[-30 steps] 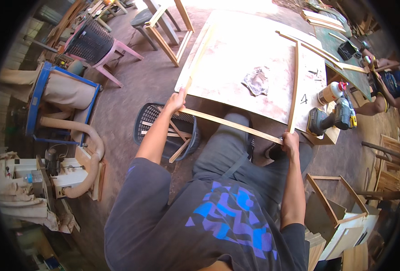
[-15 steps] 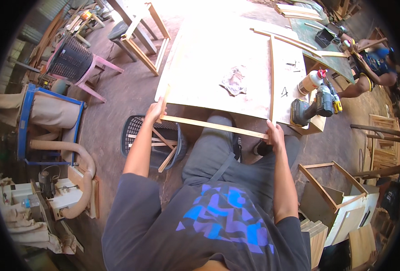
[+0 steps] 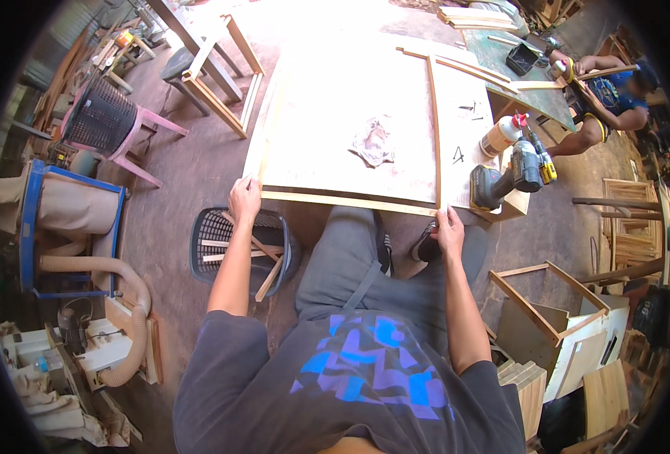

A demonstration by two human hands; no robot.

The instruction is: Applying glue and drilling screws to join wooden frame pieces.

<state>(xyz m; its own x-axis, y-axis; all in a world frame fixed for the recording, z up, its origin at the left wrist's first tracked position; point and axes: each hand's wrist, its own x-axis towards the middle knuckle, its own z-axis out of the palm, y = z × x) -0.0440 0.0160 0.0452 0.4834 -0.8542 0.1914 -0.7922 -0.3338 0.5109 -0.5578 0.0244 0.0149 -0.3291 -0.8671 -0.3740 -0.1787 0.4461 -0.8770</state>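
A thin pale wooden strip (image 3: pixel 350 203) runs along the near edge of the white work board (image 3: pixel 320 144). My left hand (image 3: pixel 245 200) is closed on its left end, at the board's near left corner. Around the right end, my right hand (image 3: pixel 449 233) pinches the strip where it meets a long wooden strip (image 3: pixel 435 136) lying away from me over the board. Another pale strip, washed out by glare, seems to lie along the board's left edge. A crumpled cloth (image 3: pixel 375 142) rests mid-board.
Right of the board stand a white bottle with a red cap (image 3: pixel 499 136) and cordless power tools (image 3: pixel 505 180). A dark basket (image 3: pixel 197 253) holding wood strips sits below my left hand. Wooden frames (image 3: pixel 225 98) stand far left. A co-worker (image 3: pixel 615 98) sits far right, by a green table (image 3: pixel 539 98).
Both hands have lowered the strip's ends into line with the board's near edge and the long right-hand strip. The whole view has shifted slightly, moving the surroundings left.
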